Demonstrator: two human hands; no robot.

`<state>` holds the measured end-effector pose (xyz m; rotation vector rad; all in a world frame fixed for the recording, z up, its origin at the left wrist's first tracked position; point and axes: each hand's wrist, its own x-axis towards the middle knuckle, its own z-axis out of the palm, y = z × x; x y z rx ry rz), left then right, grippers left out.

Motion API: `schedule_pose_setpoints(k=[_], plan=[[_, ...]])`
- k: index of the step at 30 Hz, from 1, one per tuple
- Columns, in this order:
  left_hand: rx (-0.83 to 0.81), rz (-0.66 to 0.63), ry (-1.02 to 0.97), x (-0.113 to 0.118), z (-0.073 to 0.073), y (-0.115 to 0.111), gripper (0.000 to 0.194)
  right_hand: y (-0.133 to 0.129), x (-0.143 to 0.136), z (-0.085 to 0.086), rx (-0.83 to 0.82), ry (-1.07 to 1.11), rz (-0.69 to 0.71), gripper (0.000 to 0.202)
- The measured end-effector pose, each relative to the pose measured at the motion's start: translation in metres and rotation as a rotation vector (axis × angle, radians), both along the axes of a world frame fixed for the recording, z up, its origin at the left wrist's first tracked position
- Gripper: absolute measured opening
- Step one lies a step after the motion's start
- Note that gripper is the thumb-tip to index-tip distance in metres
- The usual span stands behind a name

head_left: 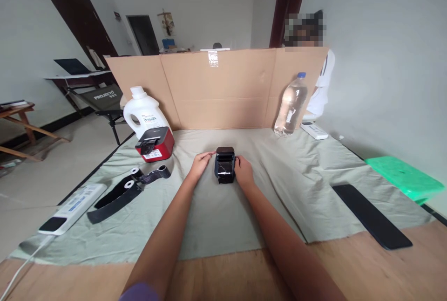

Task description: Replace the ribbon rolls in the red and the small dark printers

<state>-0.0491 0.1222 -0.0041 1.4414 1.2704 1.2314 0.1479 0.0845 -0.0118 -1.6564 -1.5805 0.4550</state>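
Observation:
A small dark device [224, 165] with glossy black material over its front stands upright on the grey-green cloth [216, 226], between my two hands. My right hand [243, 170] is against the device's right side, its fingers curled at the edge and partly hidden. My left hand [201, 165] is at the left, its index finger stretched toward the device's upper left edge and the other fingers bent; nothing shows in it. To the left stand a red and black box-shaped device [160, 146] and loose black rolls of material [120, 198].
A white jug [143, 112] and a clear bottle [291, 105] stand before a cardboard panel [216, 86]. Power strips [75, 208] lie left and back right. A black slab [372, 217] lies right, near a green stool [403, 177]. A person [323, 86] is behind the panel.

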Motion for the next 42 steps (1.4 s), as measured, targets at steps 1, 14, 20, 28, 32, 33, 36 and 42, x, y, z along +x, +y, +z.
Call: schedule_pose_setpoints(k=[1,14,20,28,32,33,36,42], plan=[[-0.007,-0.016,-0.005,0.000,-0.001,0.001,0.046,0.000,0.000,0.000,0.000,0.005,-0.001,0.032],[-0.007,-0.102,0.259,0.011,0.001,0.006,0.065,0.003,0.000,-0.003,-0.003,0.002,0.004,0.032],[0.252,-0.071,0.484,0.016,0.025,0.015,0.036,0.004,0.000,-0.003,0.008,-0.013,0.007,0.032],[-0.035,-0.378,0.963,0.048,0.073,0.051,0.018,0.005,0.001,-0.003,-0.003,-0.028,0.010,0.032],[0.024,-0.364,0.988,0.050,0.087,0.050,0.017,0.004,0.001,-0.002,-0.005,-0.026,0.010,0.032],[0.062,-0.352,0.973,0.045,0.090,0.047,0.017,0.004,0.001,-0.002,-0.002,-0.030,0.010,0.032],[0.185,-0.287,0.786,0.021,0.096,0.031,0.023,0.005,0.001,-0.004,0.005,-0.040,0.010,0.032],[-0.086,-0.022,-0.016,-0.039,0.081,-0.034,0.031,0.007,0.002,-0.006,0.002,-0.006,0.013,0.033]])
